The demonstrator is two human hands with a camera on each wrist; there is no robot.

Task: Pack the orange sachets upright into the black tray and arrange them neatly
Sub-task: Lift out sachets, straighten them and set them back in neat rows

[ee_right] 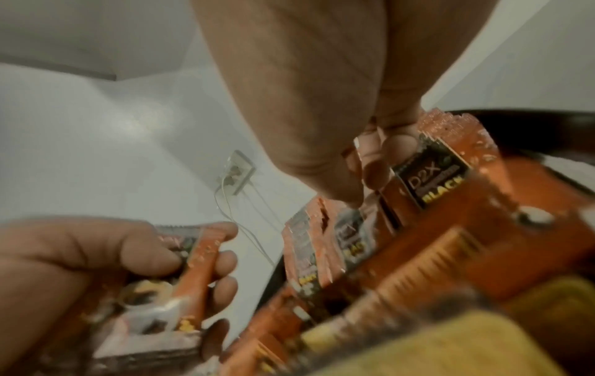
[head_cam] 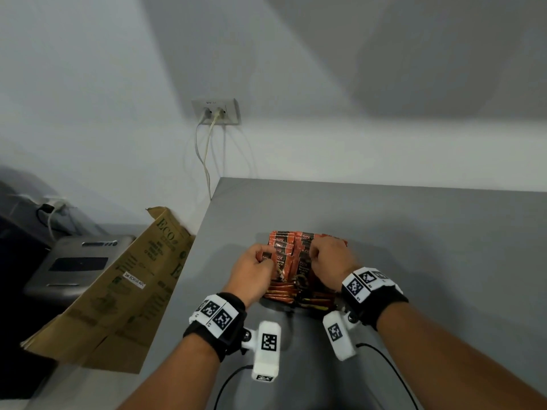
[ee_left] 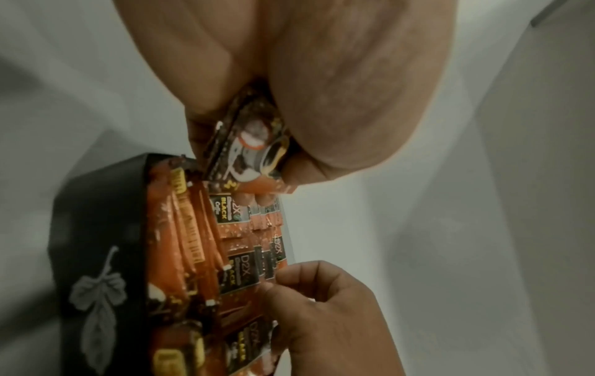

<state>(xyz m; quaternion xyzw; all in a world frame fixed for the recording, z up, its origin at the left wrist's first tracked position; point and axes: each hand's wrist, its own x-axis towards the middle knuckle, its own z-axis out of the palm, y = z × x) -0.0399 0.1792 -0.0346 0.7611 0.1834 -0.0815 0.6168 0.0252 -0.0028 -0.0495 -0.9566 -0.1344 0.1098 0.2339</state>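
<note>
Several orange sachets [head_cam: 291,253] stand packed in rows in the black tray [ee_left: 96,229], which has a pale leaf print on its wall. The tray sits on the grey table and is almost hidden in the head view. My left hand [head_cam: 265,258] is at the left end of the rows. In the left wrist view, its thumb and fingers pinch one orange sachet [ee_left: 257,142] just above the rows. My right hand [head_cam: 313,253] is over the right rows, fingers curled. Its fingertips [ee_right: 373,168] pinch the top edge of a standing sachet [ee_right: 431,178].
The grey table [head_cam: 429,247] extends right and back to a white wall. A brown cardboard box [head_cam: 118,291] leans off the table's left edge, with a grey device [head_cam: 77,261] beyond it. A wall socket [head_cam: 216,112] has hanging cables. Black wrist-camera cables trail near me.
</note>
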